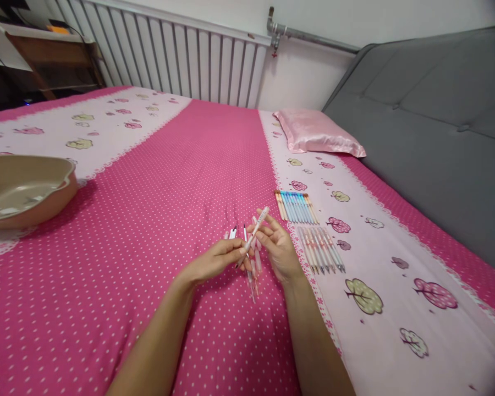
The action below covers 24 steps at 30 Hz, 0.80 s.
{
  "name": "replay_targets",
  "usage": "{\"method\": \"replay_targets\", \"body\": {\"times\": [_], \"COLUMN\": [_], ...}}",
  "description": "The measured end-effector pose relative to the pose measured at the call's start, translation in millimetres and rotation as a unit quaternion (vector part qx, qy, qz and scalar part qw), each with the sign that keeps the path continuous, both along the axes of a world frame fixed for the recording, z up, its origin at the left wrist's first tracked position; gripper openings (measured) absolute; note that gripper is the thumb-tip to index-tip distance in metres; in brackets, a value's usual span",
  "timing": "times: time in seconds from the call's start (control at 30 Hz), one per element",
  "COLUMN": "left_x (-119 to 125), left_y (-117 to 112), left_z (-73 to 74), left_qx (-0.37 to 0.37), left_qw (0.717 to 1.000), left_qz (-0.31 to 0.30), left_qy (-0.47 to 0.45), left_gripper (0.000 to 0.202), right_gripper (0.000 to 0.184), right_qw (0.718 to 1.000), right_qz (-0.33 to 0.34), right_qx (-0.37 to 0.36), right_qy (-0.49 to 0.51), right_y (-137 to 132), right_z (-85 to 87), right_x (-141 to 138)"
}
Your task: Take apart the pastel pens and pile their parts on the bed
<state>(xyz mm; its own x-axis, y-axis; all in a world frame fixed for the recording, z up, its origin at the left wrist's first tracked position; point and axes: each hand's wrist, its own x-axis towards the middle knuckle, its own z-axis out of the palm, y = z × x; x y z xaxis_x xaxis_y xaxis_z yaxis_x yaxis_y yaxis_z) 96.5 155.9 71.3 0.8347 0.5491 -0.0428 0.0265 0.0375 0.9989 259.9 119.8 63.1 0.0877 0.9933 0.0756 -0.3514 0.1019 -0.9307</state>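
A slim pale pink and white pen (258,225) slants between my hands, above the bed. My left hand (216,261) pinches its lower end between thumb and fingers. Nearer the top, my right hand (278,250) has its thumb and fingers closed on the same pen. Below and behind my hands, several loose pale pens (257,265) and thin white sticks with dark tips (233,233) lie on the cover, partly hidden by my fingers. To the right is a neat row of clear and pinkish pens (322,250). Beyond that lies a row of blue and orange pens (297,208).
The bed cover (148,319) is dotted pink with tree-print bands. A beige basin (61,195) holding small white pieces stands at left. A pink pillow (317,131) rests by the grey headboard (429,121). A white radiator (181,52) lines the wall.
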Motion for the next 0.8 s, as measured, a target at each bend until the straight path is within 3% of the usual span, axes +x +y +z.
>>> {"method": "replay_targets", "body": {"times": [0.43,0.63,0.8], "left_x": [0.4,-0.3,-0.4], "left_y": [1.7,1.4,1.3], "left_z": [-2.0,-3.2,-3.6], "left_qx": [0.018,0.013,0.014], "left_qw": [0.999,1.000,0.999], "left_qz": [-0.032,-0.018,-0.023], "left_qy": [-0.013,-0.017,-0.029], "left_gripper": [0.025,0.026,0.027], "right_gripper": [0.050,0.044,0.052], "right_qw": [1.000,0.999,0.997], "right_qz": [-0.026,0.031,0.056], "right_qx": [0.005,0.002,-0.015], "right_qy": [0.006,0.037,0.041], "right_y": [1.1,-2.2,-2.8], "right_z": [-2.9,1.0,1.8], "right_x": [-1.9,-0.2,0.8]}}
